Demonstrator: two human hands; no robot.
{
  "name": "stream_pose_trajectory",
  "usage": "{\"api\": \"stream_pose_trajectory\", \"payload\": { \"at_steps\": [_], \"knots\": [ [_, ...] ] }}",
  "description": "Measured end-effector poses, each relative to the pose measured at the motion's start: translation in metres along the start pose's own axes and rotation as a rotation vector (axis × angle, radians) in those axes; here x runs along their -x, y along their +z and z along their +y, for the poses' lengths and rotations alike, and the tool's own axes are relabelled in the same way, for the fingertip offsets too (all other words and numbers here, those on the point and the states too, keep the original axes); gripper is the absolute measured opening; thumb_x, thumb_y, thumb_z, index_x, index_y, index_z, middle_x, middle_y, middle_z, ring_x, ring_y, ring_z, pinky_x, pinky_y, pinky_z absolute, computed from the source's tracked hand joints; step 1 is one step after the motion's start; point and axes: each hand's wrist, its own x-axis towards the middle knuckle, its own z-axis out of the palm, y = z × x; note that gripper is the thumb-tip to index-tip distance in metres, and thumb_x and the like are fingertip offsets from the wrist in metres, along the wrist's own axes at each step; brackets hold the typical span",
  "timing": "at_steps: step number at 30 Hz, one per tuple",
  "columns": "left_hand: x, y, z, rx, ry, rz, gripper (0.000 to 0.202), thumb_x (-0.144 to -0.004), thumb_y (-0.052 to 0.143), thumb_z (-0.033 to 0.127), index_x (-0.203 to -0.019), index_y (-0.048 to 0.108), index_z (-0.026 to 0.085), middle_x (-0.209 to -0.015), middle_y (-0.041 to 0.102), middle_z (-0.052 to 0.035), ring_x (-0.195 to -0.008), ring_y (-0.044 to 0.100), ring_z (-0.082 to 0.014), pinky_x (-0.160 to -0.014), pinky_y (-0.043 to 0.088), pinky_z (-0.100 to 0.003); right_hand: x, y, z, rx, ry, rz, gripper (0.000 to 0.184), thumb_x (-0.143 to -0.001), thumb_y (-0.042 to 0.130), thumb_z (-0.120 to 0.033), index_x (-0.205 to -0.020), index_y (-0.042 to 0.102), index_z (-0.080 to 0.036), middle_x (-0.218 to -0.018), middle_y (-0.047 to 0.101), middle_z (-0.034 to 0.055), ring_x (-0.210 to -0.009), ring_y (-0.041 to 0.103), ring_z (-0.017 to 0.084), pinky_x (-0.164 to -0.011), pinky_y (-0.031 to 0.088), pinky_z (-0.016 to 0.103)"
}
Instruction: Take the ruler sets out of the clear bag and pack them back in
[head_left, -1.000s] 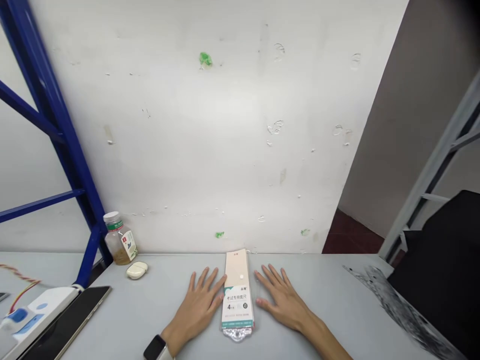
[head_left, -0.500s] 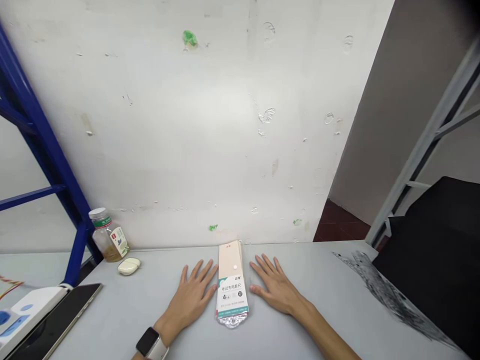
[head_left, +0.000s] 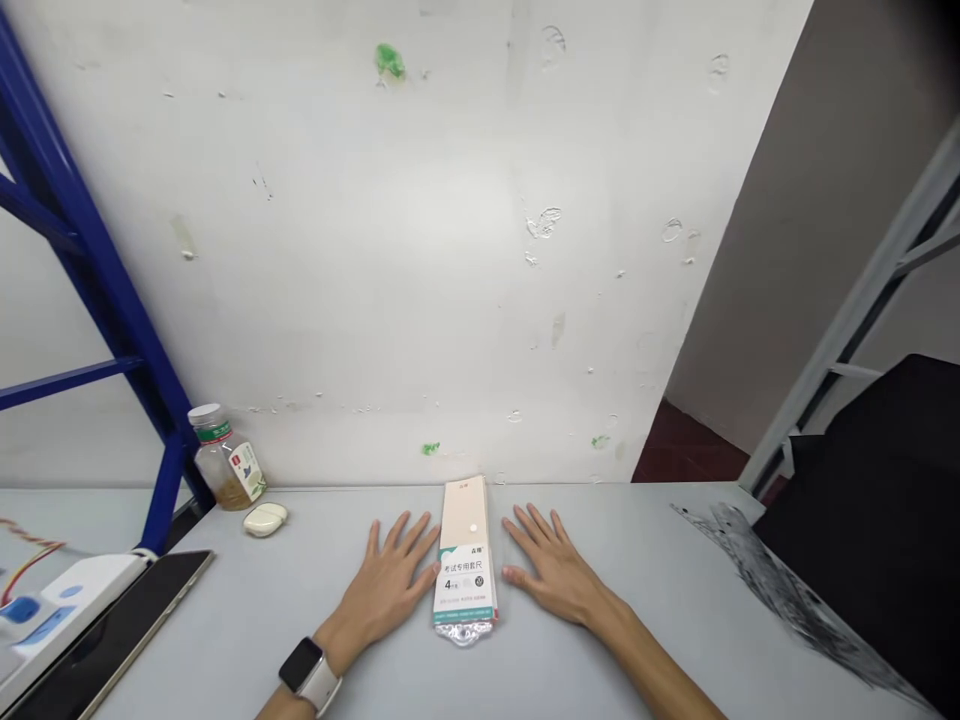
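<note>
A flat packaged ruler set (head_left: 464,570) lies on the grey table between my hands, its clear hanging tab towards me. The pack has a cream upper part and a white and teal label. My left hand (head_left: 392,582) rests flat on the table at the pack's left side, fingers spread, thumb right by its edge. On the other side, my right hand (head_left: 555,570) also lies palm down with spread fingers, a small gap from the pack. Neither hand holds anything. A smartwatch (head_left: 306,670) with a pale strap is on my left wrist.
A clear jar (head_left: 229,462) with a white lid stands back left, a cream rounded case (head_left: 265,519) in front of it. Nearer left lie a phone (head_left: 127,625) and a white power strip (head_left: 64,610). Black cloth (head_left: 877,530) covers the right side; a white wall (head_left: 450,250) rises behind.
The camera view has shifted and tilted slightly, so the whole scene sits a little right. Both hands and the ruler pack keep their places on the table.
</note>
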Motion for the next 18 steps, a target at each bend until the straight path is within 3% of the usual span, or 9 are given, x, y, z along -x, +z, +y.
{"api": "stream_pose_trajectory", "payload": {
  "at_steps": [4,13,18],
  "knots": [
    [0.0013,-0.0022,0.0016,-0.01,0.001,0.019,0.051,-0.1,0.023,0.054,-0.149,0.016,0.044,-0.158,0.026,0.0058,-0.146,0.022,-0.0296,-0.115,0.014,-0.06,-0.0002,0.0014,0.0007,0.016,-0.002,0.003,0.077,-0.091,0.017,-0.071,-0.154,0.007,-0.027,-0.162,-0.002,-0.005,-0.149,-0.007,0.024,-0.121,-0.009,0.046],
    [0.0008,-0.0053,0.0026,0.052,-0.028,-0.046,0.055,-0.098,0.023,0.06,-0.15,0.015,0.044,-0.16,0.02,0.0064,-0.147,0.016,-0.0314,-0.114,0.008,-0.065,-0.0017,0.0031,0.0026,0.006,0.001,0.013,0.077,-0.091,0.018,-0.071,-0.154,0.01,-0.028,-0.162,-0.002,-0.005,-0.149,-0.007,0.024,-0.12,-0.009,0.047],
    [0.0002,-0.0002,0.0016,-0.001,-0.032,0.001,0.055,-0.098,0.025,0.06,-0.15,0.016,0.044,-0.16,0.021,0.0032,-0.146,0.018,-0.0339,-0.113,0.009,-0.066,0.0006,0.0005,0.0004,-0.003,-0.004,0.003,0.078,-0.09,0.018,-0.072,-0.154,0.01,-0.029,-0.162,-0.001,-0.0041,-0.149,-0.008,0.023,-0.12,-0.009,0.048]
  ]
}}
